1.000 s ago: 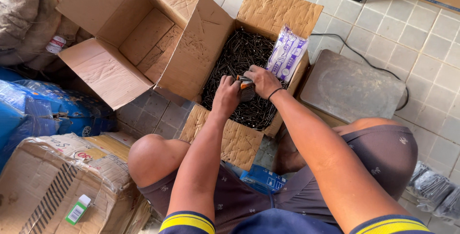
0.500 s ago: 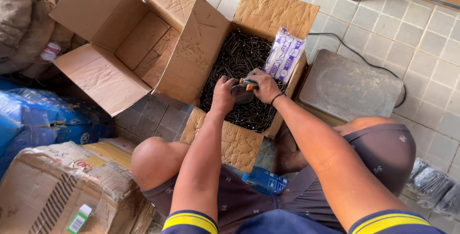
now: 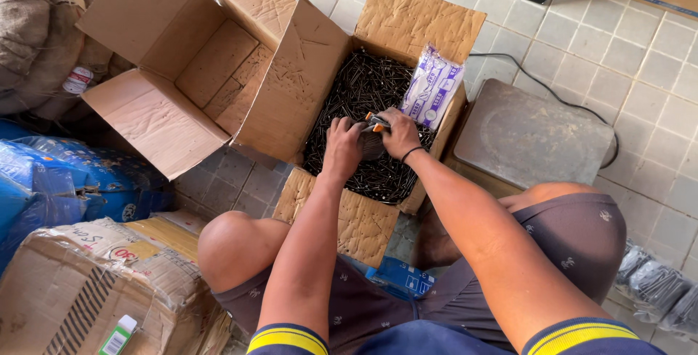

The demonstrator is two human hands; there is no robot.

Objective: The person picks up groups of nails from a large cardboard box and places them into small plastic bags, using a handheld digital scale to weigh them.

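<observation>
Setting: tiled floor [image 3: 640,57], pale square tiles, crowded with cartons and sacks; the person sits low, knees apart, over an open box.

Left hand [image 3: 343,142]: fingers curled shut round the near side of a small dark bundle of nails [image 3: 371,145], knuckles up, wrist straight, forearm running down from the lower edge of the view.

Right hand [image 3: 398,133]: closed on the far side of the same bundle, thumb and fingers pinching a small orange-and-grey object [image 3: 375,121] at its top; what that object is cannot be told. A dark band sits on the wrist. Both hands touch across the bundle, just above the loose nails.

Handling, judged: the bundle is dense and heavy for its bulk, stiff, with sharp points; loose pieces would slip apart, so it is best taken round the middle with both palms closing it in, points kept off the skin.

Box of nails [image 3: 363,86]: brown carton, flaps open, filled with dark loose nails.

Packet [image 3: 431,87]: white and purple plastic bags, leaning in the box's right corner.

Scale [image 3: 531,133]: grey flat platform just right of the box, cable trailing behind.

Empty carton [image 3: 160,71]: open, left of the box.

Blue sacks [image 3: 65,180]: far left.
</observation>
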